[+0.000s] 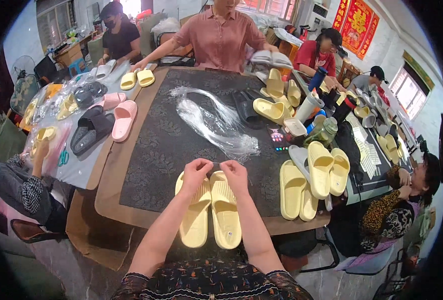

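Note:
A pair of pale yellow slide slippers [195, 227] lies side by side at the table's near edge, toes pointing away from me. Over their ribbed straps, my left hand [196, 173] and my right hand [235, 176] are close together, fingertips pinched. Between them runs a thin clear strand [216, 163], small and hard to make out. Beyond my hands, a loose bundle of clear plastic strands [201, 120] curves across the dark patterned tabletop [151, 160].
More yellow slippers [292, 187] are piled to the right, near a phone [277, 139], a green bottle [323, 132] and a white tumbler [309, 106]. Pink slippers [124, 121], black slippers [92, 129] and teal scissors [64, 158] lie left. Several people work around the tables.

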### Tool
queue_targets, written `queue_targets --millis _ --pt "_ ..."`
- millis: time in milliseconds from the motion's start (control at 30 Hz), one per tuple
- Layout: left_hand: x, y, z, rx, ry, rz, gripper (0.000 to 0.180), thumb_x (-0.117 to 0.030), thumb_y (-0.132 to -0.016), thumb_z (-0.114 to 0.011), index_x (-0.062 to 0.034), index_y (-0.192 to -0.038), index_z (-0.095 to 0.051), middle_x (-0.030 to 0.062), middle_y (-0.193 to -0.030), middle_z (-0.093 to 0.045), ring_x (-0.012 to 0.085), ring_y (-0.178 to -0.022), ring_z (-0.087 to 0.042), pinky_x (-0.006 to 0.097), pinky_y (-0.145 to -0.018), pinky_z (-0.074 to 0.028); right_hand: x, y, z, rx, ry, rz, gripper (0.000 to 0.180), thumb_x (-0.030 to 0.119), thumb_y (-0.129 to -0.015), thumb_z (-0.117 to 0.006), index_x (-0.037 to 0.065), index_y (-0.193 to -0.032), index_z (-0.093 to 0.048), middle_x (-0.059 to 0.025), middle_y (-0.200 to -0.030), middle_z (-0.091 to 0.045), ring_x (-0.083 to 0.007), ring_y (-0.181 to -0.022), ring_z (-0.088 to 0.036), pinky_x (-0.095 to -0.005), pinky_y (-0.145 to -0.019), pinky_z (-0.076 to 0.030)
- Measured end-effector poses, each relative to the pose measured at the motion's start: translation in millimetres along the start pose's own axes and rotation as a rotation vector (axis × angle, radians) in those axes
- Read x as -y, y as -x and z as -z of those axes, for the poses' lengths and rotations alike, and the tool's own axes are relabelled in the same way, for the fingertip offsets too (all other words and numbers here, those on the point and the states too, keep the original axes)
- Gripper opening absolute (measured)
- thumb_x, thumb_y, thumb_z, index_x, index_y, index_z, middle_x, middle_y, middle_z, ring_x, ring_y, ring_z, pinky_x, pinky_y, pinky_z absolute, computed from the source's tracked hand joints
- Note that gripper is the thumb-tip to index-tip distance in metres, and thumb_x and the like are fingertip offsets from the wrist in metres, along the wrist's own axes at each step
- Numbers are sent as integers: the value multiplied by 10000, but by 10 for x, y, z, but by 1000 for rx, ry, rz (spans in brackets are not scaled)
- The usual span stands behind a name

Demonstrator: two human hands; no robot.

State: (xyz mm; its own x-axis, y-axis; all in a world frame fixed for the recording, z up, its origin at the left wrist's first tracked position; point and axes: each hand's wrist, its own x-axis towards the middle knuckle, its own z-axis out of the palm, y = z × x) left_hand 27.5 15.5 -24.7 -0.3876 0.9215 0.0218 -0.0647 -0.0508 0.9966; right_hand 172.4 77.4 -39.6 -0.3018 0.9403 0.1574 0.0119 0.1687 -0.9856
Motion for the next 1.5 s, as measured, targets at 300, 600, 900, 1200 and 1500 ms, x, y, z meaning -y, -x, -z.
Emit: queue_targets --millis 300,600,900,1200,1500 --pt "149 -70 16 -10 -13 -26 115 -115 -859 -692 -22 -925 -709 -14 -788 -670 50 -706 -576 217 -626 -464 -32 -17 -2 -19 45 7 181 178 -861 -706 2 -902 -699 7 -722 -647 -38 -671 -540 -222 -604 -440" --pt "73 -30 -4 -4 -59 -25 126 -126 -850 -701 -18 -914 -709 -11 -778 -667 53 -698 -575 221 -626 -469 -20 -3 33 -30 -2 -46 181 175 -857 -715 11 -932 -700 16 -796 -663 -44 -725 -561 -223 -654 -455" --pt "120 -50 28 2 -51 -33 121 -120 -855 -692 -20 -922 -706 -6 -793 -671 54 -710 -581 224 -644 -472 53 17 1 25 -19 -18 123 123 -860 -698 4 -888 -685 29 -760 -637 -26 -690 -546 -192 -625 -435" --pt "76 -28 19 -10 -50 -10 126 -131 -864 -690 -20 -922 -702 -25 -793 -655 42 -715 -562 215 -640 -454 13 11 -7 5 -22 -11 132 142 -836 -714 14 -849 -686 24 -736 -642 -30 -670 -543 -207 -600 -437" --pt "80 -34 -6 -24 -4 -28 145 -132 -859 -686 -17 -945 -707 -21 -786 -661 47 -701 -571 216 -633 -463 -108 -15 -2 7 -28 -9 142 145 -838 -719 10 -862 -681 23 -733 -639 -33 -669 -541 -206 -611 -435"
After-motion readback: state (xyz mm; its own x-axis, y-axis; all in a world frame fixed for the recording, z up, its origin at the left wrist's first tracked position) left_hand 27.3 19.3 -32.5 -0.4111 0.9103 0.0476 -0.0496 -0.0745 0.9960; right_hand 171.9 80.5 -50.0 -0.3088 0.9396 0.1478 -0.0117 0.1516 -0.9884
